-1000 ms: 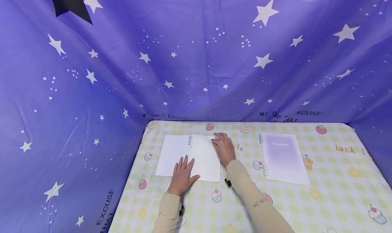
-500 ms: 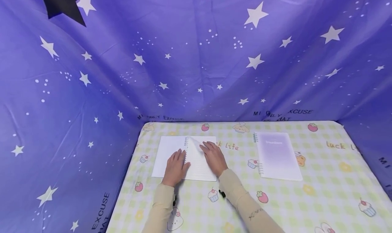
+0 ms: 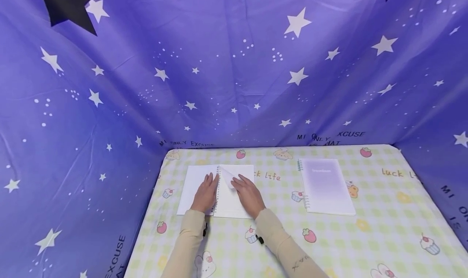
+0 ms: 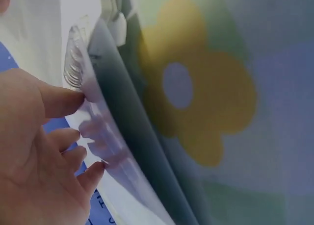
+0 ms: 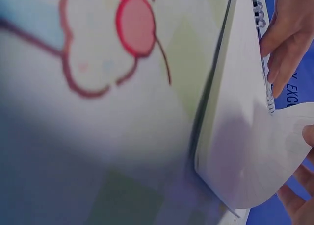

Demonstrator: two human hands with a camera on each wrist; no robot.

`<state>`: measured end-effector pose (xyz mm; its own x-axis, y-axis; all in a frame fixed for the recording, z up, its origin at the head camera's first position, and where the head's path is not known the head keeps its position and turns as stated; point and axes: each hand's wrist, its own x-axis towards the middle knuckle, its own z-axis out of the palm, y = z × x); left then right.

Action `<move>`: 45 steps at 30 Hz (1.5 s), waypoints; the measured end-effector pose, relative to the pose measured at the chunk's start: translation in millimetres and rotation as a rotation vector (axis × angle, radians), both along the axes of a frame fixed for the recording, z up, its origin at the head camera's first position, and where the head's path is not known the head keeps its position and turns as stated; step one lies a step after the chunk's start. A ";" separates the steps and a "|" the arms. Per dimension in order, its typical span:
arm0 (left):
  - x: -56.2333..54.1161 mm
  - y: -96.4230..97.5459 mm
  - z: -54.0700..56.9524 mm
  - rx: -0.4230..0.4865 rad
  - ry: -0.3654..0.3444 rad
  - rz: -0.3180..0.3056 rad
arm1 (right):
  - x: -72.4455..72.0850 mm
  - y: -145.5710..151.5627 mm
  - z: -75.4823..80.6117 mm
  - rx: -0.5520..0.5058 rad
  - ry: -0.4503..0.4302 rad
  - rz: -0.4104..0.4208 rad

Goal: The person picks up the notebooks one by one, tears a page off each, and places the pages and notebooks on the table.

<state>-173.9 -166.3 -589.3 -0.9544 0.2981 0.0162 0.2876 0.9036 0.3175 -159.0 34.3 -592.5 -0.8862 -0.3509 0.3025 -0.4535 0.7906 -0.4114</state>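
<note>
A spiral-bound notebook point(image 3: 231, 208) lies spread on the cloth, its left side point(image 3: 189, 184) a plain pale sheet and its right side lined. My left hand point(image 3: 205, 193) rests flat along the left side, fingertips right by the wire coils point(image 4: 72, 68). On the right half, a page point(image 5: 287, 141) lifts from its outer edge and curls toward the spine. My right hand point(image 3: 250, 196) pinches that page; the right wrist view shows the thumb on one face and fingers point(image 5: 289, 195) behind it.
A second spiral notebook with a purple cover point(image 3: 321, 192) lies closed to the right. Beneath both is a green-checked tablecloth point(image 3: 384, 221) printed with cupcakes and strawberries. Purple starry fabric point(image 3: 219, 79) hangs behind the table and along its sides.
My right hand has moved left over the notebook, folding the page's far corner toward the spine. My left hand has shifted from across the spine onto the left side. The head view has drifted slightly.
</note>
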 end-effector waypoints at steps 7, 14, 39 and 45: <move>2.7 -2.6 -4.5 -0.045 -0.075 0.003 | 9.1 -6.8 -1.6 0.016 -0.012 0.031; -2.0 1.0 2.1 -0.064 -0.105 0.002 | 13.3 -8.7 -1.7 0.008 0.077 0.064; -5.8 7.2 3.5 -0.067 -0.039 0.008 | -31.7 29.9 -14.7 -0.191 -0.148 -0.213; -5.3 6.5 0.3 -0.081 -0.056 0.031 | -52.7 36.7 -16.6 -0.139 -0.200 -0.181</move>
<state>-179.2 -159.8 -589.0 -0.9618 0.2670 -0.0607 0.2433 0.9350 0.2580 -211.6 71.0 -609.1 -0.9774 -0.1492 0.1495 -0.2092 0.7812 -0.5882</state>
